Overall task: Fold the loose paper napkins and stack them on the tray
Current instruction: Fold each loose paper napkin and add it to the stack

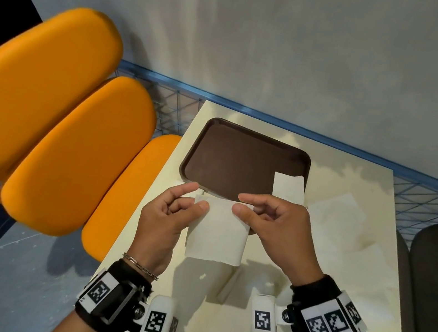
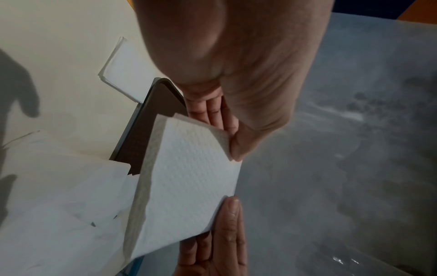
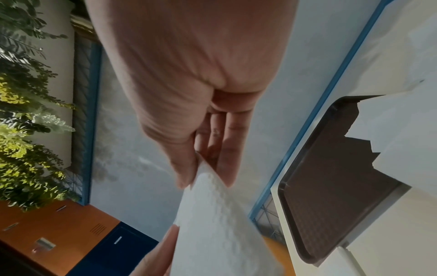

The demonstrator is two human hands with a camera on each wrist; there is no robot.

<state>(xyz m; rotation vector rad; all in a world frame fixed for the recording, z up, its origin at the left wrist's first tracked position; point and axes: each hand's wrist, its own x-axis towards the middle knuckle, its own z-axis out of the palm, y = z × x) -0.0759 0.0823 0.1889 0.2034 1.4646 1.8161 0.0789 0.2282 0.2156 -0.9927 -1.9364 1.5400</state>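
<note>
Orange chairs (image 1: 53, 119) sit well off to the left of your left hand (image 1: 164, 220), clear of the work. That hand pinches the top left corner of the napkin (image 1: 218, 230), thumb in front, forefinger behind; the wrist view confirms the paper is caught between thumb and fingers. The napkin hangs doubled over, clear of the desk (image 1: 308, 284), top edges level, likely so you can match corners before creasing. Your right hand (image 1: 274, 228) pinches the top right corner the same way, thumb and forefinger closed on the paper, remaining fingers loosely curled. Holding both corners keeps the layers aligned and taut.

Just beyond both hands lies the brown tray (image 1: 230, 162), near enough for a short reach. A folded napkin stack (image 1: 288, 188) sits in the tray corner beyond your right hand, seemingly started there to leave the rest open. To the right of that hand, loose napkins (image 1: 337, 219) lie flat on the desk, awaiting folding. Judged stage: mid-fold, most of the work ahead.
</note>
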